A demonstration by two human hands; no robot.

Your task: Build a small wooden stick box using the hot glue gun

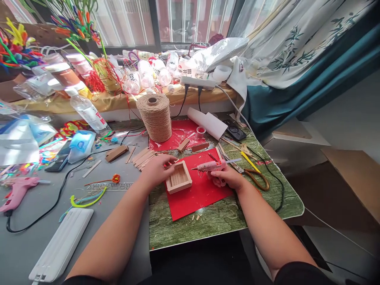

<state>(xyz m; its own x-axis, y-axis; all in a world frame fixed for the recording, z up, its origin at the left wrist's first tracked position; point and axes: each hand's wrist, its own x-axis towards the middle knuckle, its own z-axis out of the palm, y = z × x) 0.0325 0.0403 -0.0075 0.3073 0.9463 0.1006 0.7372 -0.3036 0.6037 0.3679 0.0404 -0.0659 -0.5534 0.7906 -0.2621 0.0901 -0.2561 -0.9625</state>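
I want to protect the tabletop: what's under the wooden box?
A red sheet shows along the near and right sides of the wooden box. The patch directly beneath is covered, so anything there cannot be seen.

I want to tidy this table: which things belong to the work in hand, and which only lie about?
Probably in use: wooden box; glue gun in right hand; wooden sticks; red sheet.

Probably lying about: twine spool; plastic bottle; second glue gun; yellow-green strip.

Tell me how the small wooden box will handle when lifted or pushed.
The wooden box is probably light, being open-topped and thin-walled. It looks fairly stiff, since its wooden sides hold a squared shape. Being low, broad and flat-sided, it seems more apt to slide than roll or tip.
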